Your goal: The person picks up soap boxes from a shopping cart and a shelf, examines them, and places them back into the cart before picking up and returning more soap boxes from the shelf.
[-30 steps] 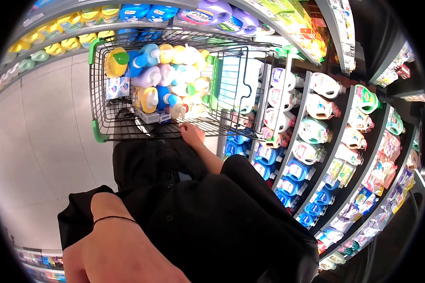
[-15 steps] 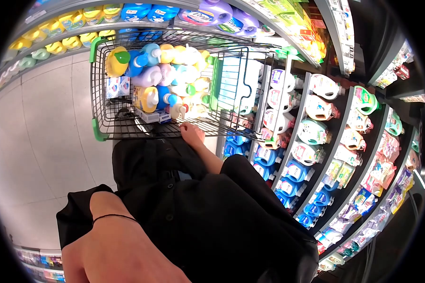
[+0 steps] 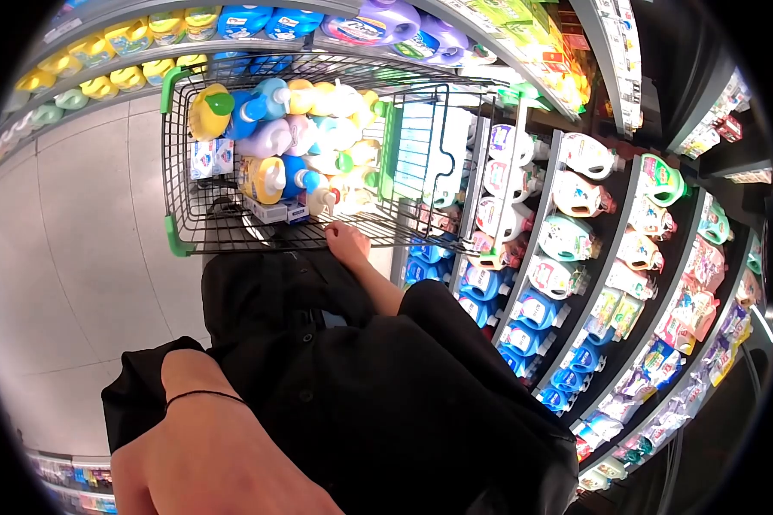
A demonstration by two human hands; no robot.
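My right hand (image 3: pixel 349 246) is closed on the near rim of a black wire shopping cart (image 3: pixel 173 159) with green corner pieces. The cart holds several bottles in yellow, blue, lilac and white, among them a yellow bottle with a green cap (image 3: pixel 204 116). A white and blue pack (image 3: pixel 211 159) and small boxes (image 3: pixel 268 210) lie near them. My left hand (image 3: pixel 232 468), with a thin dark band at the wrist, is raised close to the camera at the lower left. Its fingers are out of the frame.
Shelves of yellow bottles (image 3: pixel 129 34) and blue jugs (image 3: pixel 294 24) run along the far side. To the right, more shelves carry detergent jugs (image 3: pixel 567 239) and bagged refills (image 3: pixel 653 369). Pale floor tiles (image 3: pixel 77 232) show at the left.
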